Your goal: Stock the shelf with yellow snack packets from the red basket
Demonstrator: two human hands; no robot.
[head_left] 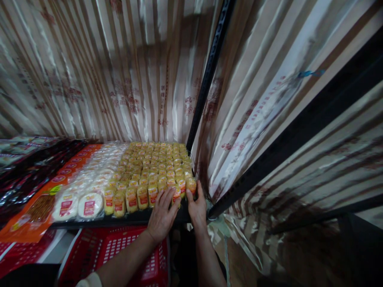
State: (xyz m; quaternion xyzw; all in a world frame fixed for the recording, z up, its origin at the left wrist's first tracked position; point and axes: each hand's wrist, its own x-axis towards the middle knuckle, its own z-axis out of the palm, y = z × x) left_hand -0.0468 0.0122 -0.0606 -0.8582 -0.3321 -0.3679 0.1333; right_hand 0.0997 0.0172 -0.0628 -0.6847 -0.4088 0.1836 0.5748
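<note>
Rows of small golden cakes (143, 196) in clear wrappers with red-and-yellow labels stand packed together on a dark shelf (136, 218). At the front of these rows, my left hand (163, 215) has its thumb and fingers closed around a wrapped cake (176, 193). Just to the right, at the end of the front row, my right hand (198, 209) grips another wrapped cake (191, 185) between thumb and fingers. Both cakes stand roughly upright against their neighbours. My fingers cover part of the left one.
Round white packaged cakes (90, 206), orange snack bags (32, 217) and dark shiny packets (32, 179) lie further left. Below the shelf is a red plastic basket (98, 243). A black metal post (209, 75) rises at the right corner, with patterned curtains (131, 71) behind.
</note>
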